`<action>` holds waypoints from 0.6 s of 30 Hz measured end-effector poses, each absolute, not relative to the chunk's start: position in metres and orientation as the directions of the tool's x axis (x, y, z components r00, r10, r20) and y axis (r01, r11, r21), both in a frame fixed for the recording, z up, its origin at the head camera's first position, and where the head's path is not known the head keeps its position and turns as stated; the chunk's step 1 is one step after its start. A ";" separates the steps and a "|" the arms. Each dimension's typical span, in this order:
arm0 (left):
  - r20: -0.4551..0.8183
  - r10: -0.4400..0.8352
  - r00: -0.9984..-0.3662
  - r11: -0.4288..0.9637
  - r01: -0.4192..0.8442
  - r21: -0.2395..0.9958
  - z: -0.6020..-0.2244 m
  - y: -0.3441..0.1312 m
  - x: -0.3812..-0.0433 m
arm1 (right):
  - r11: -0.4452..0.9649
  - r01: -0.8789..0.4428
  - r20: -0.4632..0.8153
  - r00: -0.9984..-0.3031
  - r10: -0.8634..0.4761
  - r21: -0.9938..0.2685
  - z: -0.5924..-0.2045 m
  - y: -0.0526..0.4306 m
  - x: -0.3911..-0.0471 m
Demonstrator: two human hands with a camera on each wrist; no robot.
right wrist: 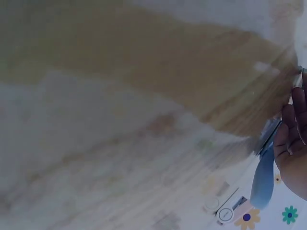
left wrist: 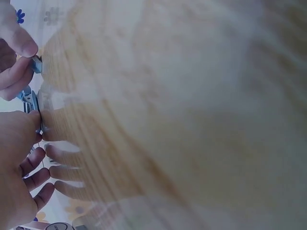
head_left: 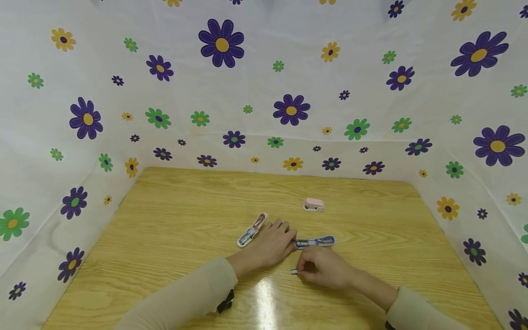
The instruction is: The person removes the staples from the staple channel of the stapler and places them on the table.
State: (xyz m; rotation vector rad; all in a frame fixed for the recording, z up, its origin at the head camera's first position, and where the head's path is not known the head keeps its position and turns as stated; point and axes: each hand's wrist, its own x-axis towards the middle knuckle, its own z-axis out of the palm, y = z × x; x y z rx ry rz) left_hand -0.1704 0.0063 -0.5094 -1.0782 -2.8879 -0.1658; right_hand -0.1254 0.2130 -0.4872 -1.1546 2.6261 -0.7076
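Observation:
A blue stapler (head_left: 315,241) lies opened out on the wooden table, its metal insides facing up. My left hand (head_left: 274,243) holds its left end between thumb and index finger, the other fingers resting toward the tabletop. Just in front of the stapler, my right hand (head_left: 323,266) pinches a short strip of staples (head_left: 294,271) between thumb and fingertips. The same strip of staples (left wrist: 37,64) shows at the fingertips in the left wrist view. In the right wrist view, the stapler's blue handle (right wrist: 263,179) sticks out beyond the right hand (right wrist: 293,143).
Left of my left hand lies a pink and white stapler (head_left: 252,230), also opened out. Another small pink stapler (head_left: 314,205), closed, stands farther back to the right. White cloth (head_left: 247,82) with printed flowers surrounds the table (head_left: 185,206) at the back and sides.

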 end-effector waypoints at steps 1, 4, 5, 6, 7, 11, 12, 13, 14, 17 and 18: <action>0.091 0.649 -0.755 0.751 0.656 0.083 -0.509 0.006 -0.170 | 0.583 -0.646 0.019 -0.678 -0.735 -0.492 -0.488 0.212 -0.125; 0.090 0.649 -0.755 0.751 0.655 0.086 -0.509 0.006 -0.170 | 0.575 -0.664 0.035 -0.668 -0.743 -0.478 -0.489 0.210 -0.123; 0.092 0.650 -0.754 0.750 0.656 0.084 -0.509 0.006 -0.170 | 0.572 -0.671 0.044 -0.666 -0.745 -0.472 -0.489 0.210 -0.123; 0.091 0.650 -0.754 0.750 0.656 0.084 -0.509 0.006 -0.170 | 0.570 -0.677 0.052 -0.664 -0.746 -0.466 -0.489 0.210 -0.123; 0.090 0.650 -0.754 0.750 0.657 0.084 -0.509 0.006 -0.170 | 0.572 -0.682 0.057 -0.663 -0.746 -0.456 -0.490 0.210 -0.123; 0.082 0.652 -0.754 0.749 0.657 0.086 -0.508 0.006 -0.170 | 0.586 -0.710 0.093 -0.664 -0.742 -0.389 -0.486 0.212 -0.123; 0.077 0.651 -0.755 0.750 0.656 0.090 -0.507 0.006 -0.170 | 0.590 -0.720 0.108 -0.662 -0.741 -0.366 -0.484 0.213 -0.123; 0.072 0.650 -0.756 0.751 0.654 0.092 -0.506 0.006 -0.170 | 0.596 -0.727 0.125 -0.664 -0.737 -0.342 -0.482 0.214 -0.124; 0.065 0.649 -0.758 0.752 0.652 0.096 -0.505 0.007 -0.170 | 0.602 -0.733 0.146 -0.665 -0.733 -0.318 -0.479 0.215 -0.125; 0.054 0.651 -0.757 0.751 0.653 0.102 -0.502 0.008 -0.170 | 0.624 -0.735 0.191 -0.674 -0.713 -0.264 -0.469 0.220 -0.131; 0.057 0.654 -0.754 0.747 0.656 0.108 -0.501 0.008 -0.170 | 0.629 -0.734 0.206 -0.677 -0.707 -0.254 -0.467 0.223 -0.134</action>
